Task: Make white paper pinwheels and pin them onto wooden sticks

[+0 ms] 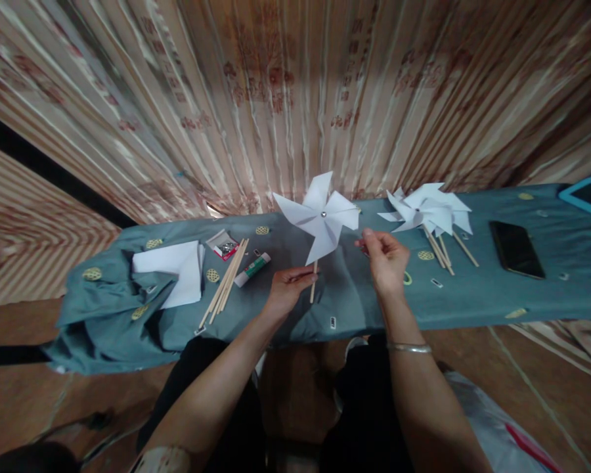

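Left-hand (pixel 286 290) fingers are closed around the stick (pixel 313 293) of a white pinwheel (pixel 320 220), held above the table's (pixel 359 309) middle. The right hand (pixel 389 261) is near it, fingers curled — whether gripping anything, I cannot tell. Leftward lie a glue stick (pixel 253 269), loose sticks (pixel 228 279) and paper (pixel 190 279); rightward, other pinwheels (pixel 431 213) — then a phone (pixel 517 249).

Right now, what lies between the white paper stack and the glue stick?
In the head view, the wooden sticks lie between them; the small packet partly does too.
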{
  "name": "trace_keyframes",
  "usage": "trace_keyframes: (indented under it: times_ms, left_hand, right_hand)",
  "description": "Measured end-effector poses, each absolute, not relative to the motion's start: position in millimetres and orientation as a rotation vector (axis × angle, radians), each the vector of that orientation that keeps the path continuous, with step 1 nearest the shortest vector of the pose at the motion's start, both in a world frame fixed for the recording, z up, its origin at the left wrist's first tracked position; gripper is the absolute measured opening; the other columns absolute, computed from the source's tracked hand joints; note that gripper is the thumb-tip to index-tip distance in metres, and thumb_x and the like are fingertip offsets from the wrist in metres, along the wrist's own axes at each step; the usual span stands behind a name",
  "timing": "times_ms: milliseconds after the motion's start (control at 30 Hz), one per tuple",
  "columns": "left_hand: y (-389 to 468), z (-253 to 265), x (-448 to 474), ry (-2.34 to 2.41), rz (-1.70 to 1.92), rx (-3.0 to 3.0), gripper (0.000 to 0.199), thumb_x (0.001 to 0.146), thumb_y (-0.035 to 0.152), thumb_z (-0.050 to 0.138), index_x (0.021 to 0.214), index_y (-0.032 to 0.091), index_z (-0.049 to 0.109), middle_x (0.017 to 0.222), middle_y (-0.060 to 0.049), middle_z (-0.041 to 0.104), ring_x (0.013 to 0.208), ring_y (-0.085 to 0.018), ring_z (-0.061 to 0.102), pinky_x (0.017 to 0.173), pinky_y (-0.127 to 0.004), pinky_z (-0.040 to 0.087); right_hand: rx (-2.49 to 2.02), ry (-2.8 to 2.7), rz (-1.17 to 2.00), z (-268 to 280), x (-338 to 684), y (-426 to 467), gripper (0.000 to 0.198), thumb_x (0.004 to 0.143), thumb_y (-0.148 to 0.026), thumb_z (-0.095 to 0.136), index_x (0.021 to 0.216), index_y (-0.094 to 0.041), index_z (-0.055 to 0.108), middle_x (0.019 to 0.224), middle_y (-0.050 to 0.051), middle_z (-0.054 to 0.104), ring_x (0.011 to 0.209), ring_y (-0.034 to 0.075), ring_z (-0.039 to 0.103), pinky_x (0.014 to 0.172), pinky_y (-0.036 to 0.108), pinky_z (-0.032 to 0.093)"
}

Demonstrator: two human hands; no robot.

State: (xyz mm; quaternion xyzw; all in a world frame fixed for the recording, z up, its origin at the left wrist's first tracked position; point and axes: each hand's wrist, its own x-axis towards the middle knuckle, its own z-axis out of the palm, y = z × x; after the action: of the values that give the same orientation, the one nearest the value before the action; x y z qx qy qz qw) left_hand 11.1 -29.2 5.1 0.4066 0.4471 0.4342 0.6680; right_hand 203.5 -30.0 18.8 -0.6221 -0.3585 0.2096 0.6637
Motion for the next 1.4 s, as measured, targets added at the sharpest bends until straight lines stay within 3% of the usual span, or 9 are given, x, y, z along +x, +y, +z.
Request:
trace_keyframes:
  times_ms: [100, 167, 467, 700, 1033, 1400]
  left_hand:
    - [-32, 7, 10, 0.984, 0.923, 0.93, 0.034, 0.05, 0.034, 0.093, 0.077, 0.017, 0.082, 0.083, -0.01, 0.079, 0.087, -0.027, 0.073, 0.095, -0.042, 0.051]
    - [-33, 7, 10, 0.977, 0.896, 0.938, 0.034, 0.049, 0.034, 0.093, 0.077, 0.017, 0.082, 0.083, -0.01, 0.079, 0.086, -0.027, 0.073, 0.095, -0.042, 0.051]
    - [-31, 5, 10, 0.99, 0.92, 0.956, 0.035, 0.049, 0.036, 0.092, 0.077, 0.017, 0.082, 0.083, -0.009, 0.08, 0.086, -0.027, 0.073, 0.094, -0.042, 0.052]
    - [-28, 4, 11, 1.013, 0.958, 0.941, 0.033, 0.051, 0.033, 0.092, 0.077, 0.017, 0.082, 0.082, -0.01, 0.079, 0.084, -0.026, 0.073, 0.092, -0.041, 0.053]
    - [-26, 3, 11, 1.006, 0.986, 0.869, 0.032, 0.05, 0.031, 0.092, 0.077, 0.017, 0.082, 0.08, -0.008, 0.079, 0.074, -0.02, 0.071, 0.086, -0.037, 0.054]
    - [-23, 0, 11, 1.022, 1.021, 0.878, 0.036, 0.048, 0.033, 0.093, 0.077, 0.017, 0.081, 0.08, -0.008, 0.079, 0.072, -0.02, 0.071, 0.082, -0.036, 0.055]
  right_hand:
    - [-1.4, -0.791, 0.357, 15, 220, -26, 0.038, 0.071, -0.052, 0.077, 0.092, -0.02, 0.073, 0.082, 0.003, 0.076, 0.074, 0.018, 0.068, 0.072, 0.031, 0.052]
    - [-1.364, -0.796, 0.403, 13, 224, -24, 0.04, 0.067, -0.048, 0.079, 0.095, -0.02, 0.074, 0.086, 0.004, 0.077, 0.08, 0.02, 0.07, 0.078, 0.034, 0.054]
    - [-1.338, -0.788, 0.51, 12, 213, -22, 0.027, 0.065, -0.043, 0.079, 0.08, -0.021, 0.073, 0.068, 0.0, 0.072, 0.062, 0.017, 0.063, 0.062, 0.032, 0.05]
    - [-1.321, -0.754, 0.596, 15, 202, -23, 0.028, 0.059, -0.045, 0.082, 0.072, -0.022, 0.073, 0.065, 0.0, 0.071, 0.064, 0.018, 0.064, 0.064, 0.032, 0.051]
    - [-1.27, -0.69, 0.764, 18, 190, -28, 0.031, 0.056, -0.049, 0.086, 0.064, -0.023, 0.073, 0.055, -0.004, 0.064, 0.053, 0.011, 0.051, 0.054, 0.026, 0.041]
    - [-1.168, -0.678, 1.053, 25, 169, -38, 0.034, 0.05, -0.05, 0.091, 0.057, -0.022, 0.072, 0.055, -0.003, 0.065, 0.054, 0.01, 0.054, 0.055, 0.024, 0.044]
